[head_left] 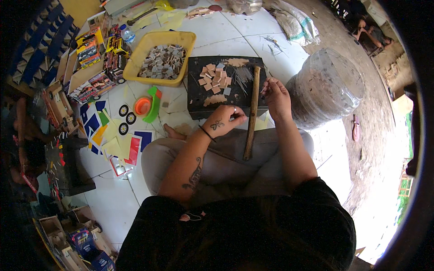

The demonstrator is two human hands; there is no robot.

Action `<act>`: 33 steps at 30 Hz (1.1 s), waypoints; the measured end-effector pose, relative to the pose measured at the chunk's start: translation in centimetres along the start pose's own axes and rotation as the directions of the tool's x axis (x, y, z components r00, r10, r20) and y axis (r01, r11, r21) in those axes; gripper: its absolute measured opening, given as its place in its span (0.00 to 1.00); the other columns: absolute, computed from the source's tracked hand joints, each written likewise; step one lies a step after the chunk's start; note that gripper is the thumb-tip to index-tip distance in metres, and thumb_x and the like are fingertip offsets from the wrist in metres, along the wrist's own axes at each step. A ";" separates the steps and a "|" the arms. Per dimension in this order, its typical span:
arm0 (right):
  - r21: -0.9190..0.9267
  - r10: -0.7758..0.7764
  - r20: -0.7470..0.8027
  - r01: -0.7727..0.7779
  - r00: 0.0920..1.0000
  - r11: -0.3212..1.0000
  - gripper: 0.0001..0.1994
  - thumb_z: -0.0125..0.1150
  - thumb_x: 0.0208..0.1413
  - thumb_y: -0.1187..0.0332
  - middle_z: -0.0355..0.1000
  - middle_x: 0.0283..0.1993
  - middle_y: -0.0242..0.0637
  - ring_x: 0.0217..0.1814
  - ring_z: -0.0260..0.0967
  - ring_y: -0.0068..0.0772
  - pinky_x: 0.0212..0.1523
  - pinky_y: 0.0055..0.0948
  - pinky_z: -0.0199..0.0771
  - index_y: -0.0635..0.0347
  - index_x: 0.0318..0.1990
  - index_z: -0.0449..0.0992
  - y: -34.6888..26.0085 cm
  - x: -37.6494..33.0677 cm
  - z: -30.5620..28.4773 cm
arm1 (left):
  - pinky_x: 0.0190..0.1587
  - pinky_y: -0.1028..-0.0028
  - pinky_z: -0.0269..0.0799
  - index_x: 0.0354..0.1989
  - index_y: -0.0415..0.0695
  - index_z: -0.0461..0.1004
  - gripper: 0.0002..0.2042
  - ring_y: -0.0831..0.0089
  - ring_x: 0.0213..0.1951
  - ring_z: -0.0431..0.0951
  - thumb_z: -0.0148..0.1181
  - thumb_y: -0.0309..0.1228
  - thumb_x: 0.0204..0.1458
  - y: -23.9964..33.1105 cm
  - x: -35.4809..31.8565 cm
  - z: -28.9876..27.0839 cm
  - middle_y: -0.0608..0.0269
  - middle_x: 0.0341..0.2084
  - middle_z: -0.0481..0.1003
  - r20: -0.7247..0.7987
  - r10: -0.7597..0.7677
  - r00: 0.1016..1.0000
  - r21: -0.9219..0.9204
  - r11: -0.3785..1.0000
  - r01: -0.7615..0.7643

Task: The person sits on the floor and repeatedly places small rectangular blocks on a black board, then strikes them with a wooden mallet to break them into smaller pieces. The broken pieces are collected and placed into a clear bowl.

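Observation:
A low black block (195, 95) stands before my crossed legs. On it lie a loose pile of small wooden squares (210, 80), thin nail-like metal pins (243, 77) and tan patches of powder. My left hand (223, 121) is at the block's near edge, fingers curled with thumb and fingertips close together; anything between them is hidden. Over the block's right side my right hand (277, 99) is raised in a pinch, with something small and dark at its fingertips. Between the hands a long wooden handle (251, 115) leans on the block, its lower end over my lap.
A yellow basin (192, 47) of small squares stands behind left. Toy trucks (92, 83), toy wheels (130, 118), coloured sheets (132, 151) and a green plastic piece (154, 106) lie leftward. A plastic-wrapped drum (323, 88) stands right. Other people sit far left and far right.

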State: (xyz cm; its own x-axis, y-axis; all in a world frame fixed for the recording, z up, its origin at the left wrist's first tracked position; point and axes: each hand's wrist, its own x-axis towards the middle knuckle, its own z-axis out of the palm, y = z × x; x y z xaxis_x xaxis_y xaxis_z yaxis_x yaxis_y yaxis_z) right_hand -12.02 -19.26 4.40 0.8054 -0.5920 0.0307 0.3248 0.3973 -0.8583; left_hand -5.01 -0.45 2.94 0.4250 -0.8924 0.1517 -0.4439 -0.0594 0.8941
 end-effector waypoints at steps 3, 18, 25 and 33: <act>-0.050 0.131 -0.040 -0.133 0.991 0.990 0.06 0.49 0.60 0.68 0.70 0.29 0.32 0.28 0.67 0.24 0.30 0.22 0.67 0.60 0.37 0.70 0.1 -0.2 -0.5 | 0.31 0.73 0.70 0.31 0.38 0.76 0.11 0.71 0.26 0.76 0.58 0.36 0.50 -0.7 0.3 -0.4 0.59 0.23 0.77 -0.264 -0.174 0.949 -0.080 0.984 0.158; -0.973 -0.085 0.207 0.214 0.975 0.089 0.11 0.60 0.48 0.66 0.75 0.28 0.43 0.31 0.74 0.44 0.34 0.34 0.72 0.63 0.36 0.75 2.3 1.2 2.4 | 0.33 0.73 0.72 0.36 0.40 0.74 0.11 0.70 0.29 0.77 0.62 0.32 0.47 -4.7 2.0 -4.7 0.58 0.27 0.77 -0.684 -0.231 0.692 -0.064 0.964 0.259; -0.953 -0.144 0.245 0.266 0.959 0.147 0.13 0.60 0.47 0.65 0.72 0.39 0.48 0.41 0.71 0.50 0.41 0.41 0.71 0.63 0.39 0.75 1.9 0.7 2.1 | 0.32 0.70 0.71 0.40 0.43 0.71 0.12 0.67 0.28 0.75 0.59 0.32 0.48 -4.4 1.1 -5.5 0.63 0.29 0.77 -0.642 -0.259 0.722 0.095 0.907 0.410; -0.904 -0.082 0.413 0.419 0.907 0.087 0.19 0.61 0.45 0.68 0.68 0.43 0.49 0.48 0.65 0.53 0.48 0.41 0.67 0.63 0.46 0.70 2.9 0.5 3.4 | 0.32 0.69 0.70 0.36 0.44 0.73 0.09 0.64 0.28 0.75 0.59 0.32 0.47 -4.7 1.6 -5.1 0.60 0.27 0.75 -0.719 -0.162 0.676 0.180 0.896 0.406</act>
State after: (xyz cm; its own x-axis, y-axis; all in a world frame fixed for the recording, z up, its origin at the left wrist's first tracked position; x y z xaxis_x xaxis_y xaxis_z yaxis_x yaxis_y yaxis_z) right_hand -8.98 -16.01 3.69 0.9085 -0.2804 0.3099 -0.0823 -0.8471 -0.5251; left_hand 1.78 0.70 1.18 0.9262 -0.2724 0.2607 -0.3673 -0.4957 0.7870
